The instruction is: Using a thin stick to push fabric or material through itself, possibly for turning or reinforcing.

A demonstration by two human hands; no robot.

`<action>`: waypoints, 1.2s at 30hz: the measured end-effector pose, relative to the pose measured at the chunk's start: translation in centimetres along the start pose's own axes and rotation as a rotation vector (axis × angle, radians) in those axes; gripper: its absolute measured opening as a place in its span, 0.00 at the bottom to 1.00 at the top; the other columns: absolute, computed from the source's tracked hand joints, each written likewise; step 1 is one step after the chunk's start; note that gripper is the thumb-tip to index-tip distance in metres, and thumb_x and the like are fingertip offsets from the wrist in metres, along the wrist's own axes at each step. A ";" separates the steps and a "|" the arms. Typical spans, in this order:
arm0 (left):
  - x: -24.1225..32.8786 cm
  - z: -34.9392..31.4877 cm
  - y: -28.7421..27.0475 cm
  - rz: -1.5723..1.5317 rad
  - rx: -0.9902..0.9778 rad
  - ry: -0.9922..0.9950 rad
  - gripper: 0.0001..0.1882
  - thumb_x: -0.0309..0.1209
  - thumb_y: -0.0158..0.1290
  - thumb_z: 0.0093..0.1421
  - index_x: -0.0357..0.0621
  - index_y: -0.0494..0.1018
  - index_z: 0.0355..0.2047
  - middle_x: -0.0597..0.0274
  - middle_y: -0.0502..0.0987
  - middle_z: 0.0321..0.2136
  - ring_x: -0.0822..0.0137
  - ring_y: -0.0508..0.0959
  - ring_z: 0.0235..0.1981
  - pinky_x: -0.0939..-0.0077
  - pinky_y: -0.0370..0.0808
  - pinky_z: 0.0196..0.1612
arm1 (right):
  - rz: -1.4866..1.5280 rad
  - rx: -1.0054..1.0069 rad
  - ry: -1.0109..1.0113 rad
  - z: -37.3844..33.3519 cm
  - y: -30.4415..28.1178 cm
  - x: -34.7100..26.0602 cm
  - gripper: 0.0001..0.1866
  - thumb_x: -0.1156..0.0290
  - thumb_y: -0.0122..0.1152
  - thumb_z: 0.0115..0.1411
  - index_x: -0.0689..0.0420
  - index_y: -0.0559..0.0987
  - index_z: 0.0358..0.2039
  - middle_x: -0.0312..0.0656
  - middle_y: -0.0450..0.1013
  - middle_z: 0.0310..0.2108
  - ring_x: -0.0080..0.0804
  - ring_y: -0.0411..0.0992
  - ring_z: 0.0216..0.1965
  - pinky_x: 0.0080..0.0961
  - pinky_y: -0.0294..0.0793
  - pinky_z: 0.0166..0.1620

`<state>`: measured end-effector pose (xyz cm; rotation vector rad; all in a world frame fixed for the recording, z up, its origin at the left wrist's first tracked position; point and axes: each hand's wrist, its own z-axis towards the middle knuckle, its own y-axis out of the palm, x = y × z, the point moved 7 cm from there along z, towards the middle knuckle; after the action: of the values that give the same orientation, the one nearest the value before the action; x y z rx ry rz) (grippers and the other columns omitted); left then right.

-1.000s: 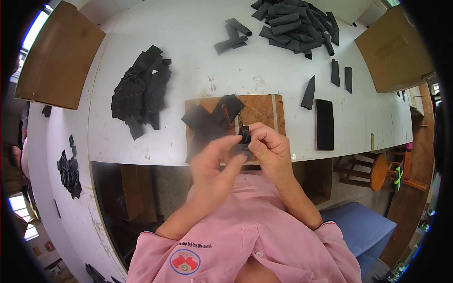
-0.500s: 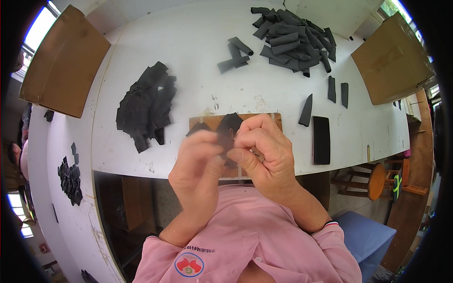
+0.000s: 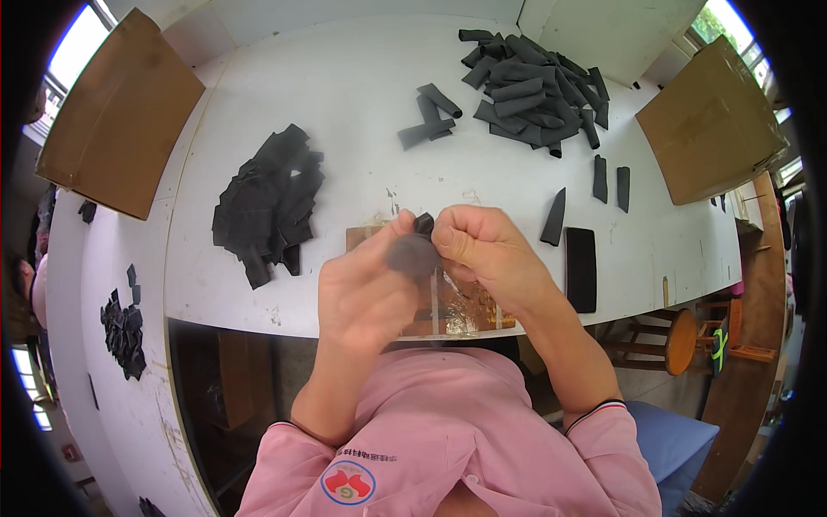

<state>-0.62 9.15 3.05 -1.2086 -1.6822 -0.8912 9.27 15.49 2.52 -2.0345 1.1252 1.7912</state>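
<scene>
Both my hands meet over a brown board at the table's near edge. Between them is a small black fabric piece [image 3: 423,225], bent or rolled, with a blurred dark grey lower part. My left hand [image 3: 366,289] is closed on its left side, thumb up at the piece. Thumb and fingers of my right hand [image 3: 493,252] pinch its right side. The brown board [image 3: 474,314], with pale strips and shiny tape, shows below the hands. Right of them lie a single black tapered piece [image 3: 554,217] and a black phone [image 3: 581,270].
A pile of flat black pieces [image 3: 267,207] lies on the left. Far right is a heap of black tubes [image 3: 534,90], with several loose ones nearby. Cardboard boxes [image 3: 121,112] [image 3: 711,121] flank the white table [image 3: 353,112]. A wooden stool [image 3: 680,341] stands at right.
My hands have drawn together around the black piece, which now stands bent between them. The dark fabric seen at the board's far edge no longer shows there. The view has shifted slightly.
</scene>
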 end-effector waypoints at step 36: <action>-8.8 1.6 1.1 -1.038 -0.346 0.024 0.17 0.22 0.44 0.52 0.36 0.61 0.44 0.54 0.71 0.30 0.77 0.62 0.08 0.85 0.57 0.11 | 0.043 -0.118 -0.013 1.4 -1.3 7.7 0.09 0.68 0.52 0.56 0.58 0.71 0.22 0.28 0.64 0.19 0.14 0.59 0.21 0.13 0.60 0.24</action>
<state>1.47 7.83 -5.61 -0.4313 -2.1961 -1.8517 8.82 14.12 -5.25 -2.0752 1.0916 1.9322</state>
